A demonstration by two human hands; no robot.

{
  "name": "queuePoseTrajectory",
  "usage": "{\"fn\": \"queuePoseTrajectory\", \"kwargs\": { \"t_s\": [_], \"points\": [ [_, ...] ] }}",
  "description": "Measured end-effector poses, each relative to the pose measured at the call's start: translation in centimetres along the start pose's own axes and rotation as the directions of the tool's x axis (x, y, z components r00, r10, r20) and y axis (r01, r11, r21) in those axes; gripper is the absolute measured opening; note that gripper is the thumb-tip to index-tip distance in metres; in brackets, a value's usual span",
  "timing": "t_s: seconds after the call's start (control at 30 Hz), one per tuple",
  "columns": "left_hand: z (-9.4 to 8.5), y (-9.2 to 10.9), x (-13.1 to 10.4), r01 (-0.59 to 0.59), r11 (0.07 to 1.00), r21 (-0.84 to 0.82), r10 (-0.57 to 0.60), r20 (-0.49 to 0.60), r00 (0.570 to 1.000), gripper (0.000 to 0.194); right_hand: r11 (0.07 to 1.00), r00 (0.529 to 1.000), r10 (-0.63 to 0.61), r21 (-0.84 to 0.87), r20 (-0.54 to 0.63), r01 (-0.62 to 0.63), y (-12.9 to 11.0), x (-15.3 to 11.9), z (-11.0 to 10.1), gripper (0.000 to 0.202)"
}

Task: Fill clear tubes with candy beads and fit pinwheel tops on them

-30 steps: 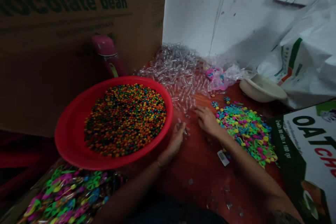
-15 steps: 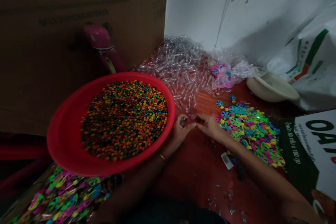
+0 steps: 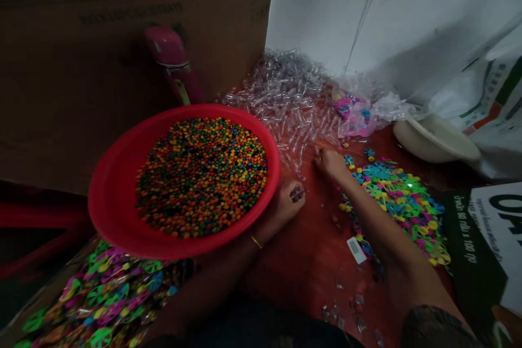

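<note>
My left hand (image 3: 287,204) is closed beside the right rim of the red basin (image 3: 274,166). In its fist is a small bunch of clear plastic pieces (image 3: 297,192), probably tubes, their ends showing at the top. Small multicoloured candy beans (image 3: 204,176) fill much of the basin. My right hand (image 3: 332,165) is at the front edge of a heap of clear plastic tubes (image 3: 285,95), fingers drawn together. Whatever lies between those fingertips is too small to make out. Just right of that hand spreads a pile of bright plastic pinwheel pieces (image 3: 391,190).
A box of finished-looking pinwheel tubes (image 3: 110,304) sits below the basin. Behind stand a large carton (image 3: 122,65) and a pink-handled object (image 3: 167,46). Rightward are a plastic bag (image 3: 359,114), a pale bowl (image 3: 436,138) and a printed box (image 3: 473,239). Small clear bits (image 3: 338,312) lie in front.
My hands were together beside the basin; now they are apart. My right hand has moved away toward the tube heap, while my left stays by the rim, still closed. The view has shifted slightly.
</note>
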State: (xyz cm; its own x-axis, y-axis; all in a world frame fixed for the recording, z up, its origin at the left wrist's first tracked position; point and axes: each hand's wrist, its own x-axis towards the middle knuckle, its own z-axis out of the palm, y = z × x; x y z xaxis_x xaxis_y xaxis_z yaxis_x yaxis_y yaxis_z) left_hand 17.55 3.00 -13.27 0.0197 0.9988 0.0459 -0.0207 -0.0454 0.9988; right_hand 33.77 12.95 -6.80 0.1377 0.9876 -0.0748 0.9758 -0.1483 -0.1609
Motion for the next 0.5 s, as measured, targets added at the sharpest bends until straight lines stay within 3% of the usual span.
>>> {"fn": "queuePoseTrajectory", "kwargs": {
  "t_s": [0.07, 0.13, 0.27, 0.33, 0.5],
  "points": [
    [-0.2, 0.1, 0.0, 0.014, 1.000, 0.004, -0.014, 0.006, 1.000, 0.012, 1.000, 0.997, 0.011, 0.028, 0.070, -0.013, 0.3, 0.1, 0.4, 0.031],
    [-0.5, 0.1, 0.0, 0.033, 0.999, 0.006, -0.033, 0.001, 0.999, 0.014, 0.973, 0.997, -0.063, 0.227, 0.043, 0.051, 0.6, -1.4, 1.2, 0.029],
    [-0.7, 0.2, 0.0, 0.022, 0.994, -0.104, -0.020, 0.021, 1.000, 0.029, 0.721, 0.943, -0.332, 0.649, 0.013, 0.244, 0.3, -7.0, 2.6, 0.031],
    [-0.5, 0.4, -0.2, 0.013, 0.980, -0.200, -0.004, 0.048, 0.999, 0.034, 0.661, 0.908, -0.418, 0.679, -0.017, 0.318, -0.3, -9.8, 3.3, 0.031],
    [-0.6, 0.6, -1.5, 0.012, 0.990, -0.138, -0.009, 0.023, 1.000, 0.042, 0.722, 0.873, -0.480, 0.525, -0.089, 0.451, -1.4, -13.1, 4.4, 0.043]
  ]
}}
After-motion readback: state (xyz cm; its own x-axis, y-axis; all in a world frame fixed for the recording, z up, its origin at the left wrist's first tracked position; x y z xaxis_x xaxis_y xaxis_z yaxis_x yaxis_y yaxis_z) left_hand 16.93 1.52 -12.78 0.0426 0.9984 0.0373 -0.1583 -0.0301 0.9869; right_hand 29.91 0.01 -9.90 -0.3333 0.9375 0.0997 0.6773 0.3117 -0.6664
